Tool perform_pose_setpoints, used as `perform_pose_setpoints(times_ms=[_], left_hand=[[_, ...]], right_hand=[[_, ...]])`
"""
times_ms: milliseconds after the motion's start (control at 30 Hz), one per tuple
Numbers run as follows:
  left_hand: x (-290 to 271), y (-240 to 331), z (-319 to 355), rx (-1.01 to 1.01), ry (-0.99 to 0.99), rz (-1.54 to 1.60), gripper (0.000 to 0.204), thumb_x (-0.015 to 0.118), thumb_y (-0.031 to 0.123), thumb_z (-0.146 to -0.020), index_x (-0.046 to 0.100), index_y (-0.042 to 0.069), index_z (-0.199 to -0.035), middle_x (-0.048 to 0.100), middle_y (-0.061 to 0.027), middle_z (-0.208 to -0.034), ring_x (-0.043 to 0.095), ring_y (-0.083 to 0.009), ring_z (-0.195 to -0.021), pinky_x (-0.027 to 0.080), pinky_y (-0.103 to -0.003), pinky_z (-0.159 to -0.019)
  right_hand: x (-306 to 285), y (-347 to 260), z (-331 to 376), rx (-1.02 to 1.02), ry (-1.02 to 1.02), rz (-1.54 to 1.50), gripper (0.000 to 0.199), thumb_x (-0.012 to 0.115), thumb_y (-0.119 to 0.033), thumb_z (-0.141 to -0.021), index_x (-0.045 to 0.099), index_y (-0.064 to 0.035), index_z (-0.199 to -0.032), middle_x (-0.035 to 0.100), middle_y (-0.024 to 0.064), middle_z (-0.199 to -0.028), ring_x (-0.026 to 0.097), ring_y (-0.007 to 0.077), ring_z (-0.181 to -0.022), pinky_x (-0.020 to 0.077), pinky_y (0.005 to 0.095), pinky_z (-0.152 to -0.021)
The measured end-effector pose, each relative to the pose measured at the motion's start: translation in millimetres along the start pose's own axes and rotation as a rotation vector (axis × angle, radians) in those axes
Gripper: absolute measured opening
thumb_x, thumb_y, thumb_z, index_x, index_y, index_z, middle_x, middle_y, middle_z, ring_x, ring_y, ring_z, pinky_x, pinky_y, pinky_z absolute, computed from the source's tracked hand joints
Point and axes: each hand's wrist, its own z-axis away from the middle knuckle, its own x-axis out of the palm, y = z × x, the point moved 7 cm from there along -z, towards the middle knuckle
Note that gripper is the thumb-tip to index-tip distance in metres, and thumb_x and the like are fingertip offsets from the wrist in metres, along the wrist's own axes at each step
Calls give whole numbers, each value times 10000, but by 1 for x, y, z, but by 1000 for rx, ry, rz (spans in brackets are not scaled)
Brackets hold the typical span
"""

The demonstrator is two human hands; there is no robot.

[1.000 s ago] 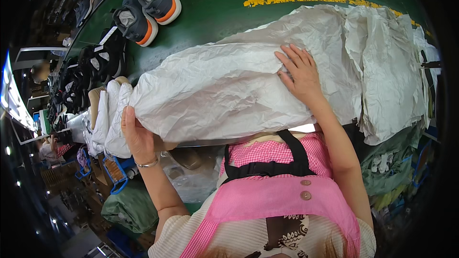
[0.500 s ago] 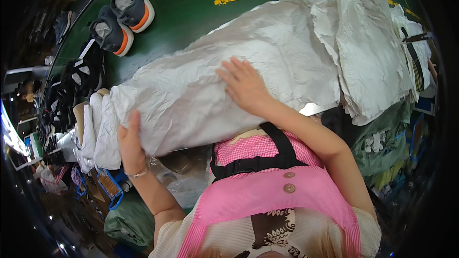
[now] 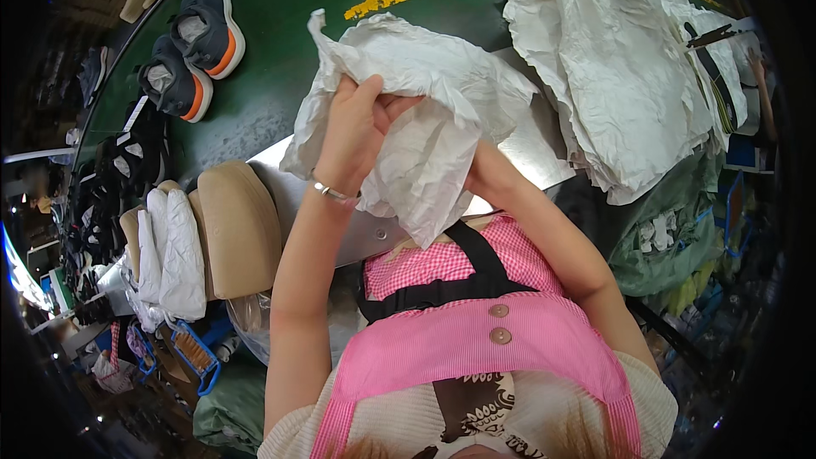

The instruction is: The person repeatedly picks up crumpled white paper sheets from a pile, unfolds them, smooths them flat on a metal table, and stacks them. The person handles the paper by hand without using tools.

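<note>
My left hand [image 3: 361, 123] is closed on a bunched sheet of crumpled white paper [image 3: 425, 59], the thumb and fingers pinching its folds above a metal plate. My right hand [image 3: 480, 172] reaches in under the sheet's right side; paper covers its fingers, so their grip is hidden. Beneath the paper, parts of the shiny metal plate [image 3: 531, 153] show at the table's near edge. To the right lies a stack of similar wrinkled white sheets [image 3: 612, 76]. Left of my left forearm stand rounded beige pieces [image 3: 234, 234], beside white paper-wrapped ones [image 3: 178, 246].
Two dark grey shoes with orange and white soles [image 3: 204, 34] sit on the green table [image 3: 280, 8] at the far left, with black shoes [image 3: 127, 157] nearer. A yellow line crosses the far side. Green plastic sacking [image 3: 667, 229] hangs at the right.
The white paper spread across the table has been gathered up into a bunch, uncovering the metal plate and the beige pieces. My left hand has moved right and forward and closed on the paper.
</note>
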Motion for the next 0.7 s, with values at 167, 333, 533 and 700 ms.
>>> perform_pose_setpoints(times_ms=[167, 333, 533, 700], left_hand=[[-9, -45, -34, 65, 122, 85, 530, 385, 6, -986, 195, -11, -1481, 509, -186, -1348, 608, -302, -1182, 508, -442, -1051], [-9, -38, -15, 36, 17, -397, 430, 484, 70, -1007, 400, 9, -1425, 573, -156, -1275, 605, -237, -1181, 526, -363, -970], [-66, 54, 40, 821, 382, -1374, 440, 662, 231, -959, 549, 9, -1323, 643, -67, -1027, 601, -137, -762, 504, -264, -721], [-128, 16, 36, 88, 344, -687, 281, 677, 260, -960, 677, 4, -1076, 644, 6, -867, 555, -74, -725, 458, -236, -670]], right_hand=[[20, -9, 38, 30, -56, 44, 595, 549, -323, -1008, 379, -14, -1487, 524, 78, -1410, 493, 149, -1289, 369, 319, -1103], [4, 32, 28, 134, 124, 249, 351, 550, -252, -1007, 576, -3, -1253, 659, 23, -1080, 617, 93, -915, 461, 223, -771], [-27, 5, 34, 7, 314, -126, 278, 532, -235, -1011, 599, -17, -1168, 672, 0, -993, 619, 44, -776, 474, 192, -636], [-44, -2, 37, 13, 359, -45, 297, 521, -212, -1017, 585, 5, -1209, 676, 29, -1061, 643, 67, -880, 506, 203, -726]])
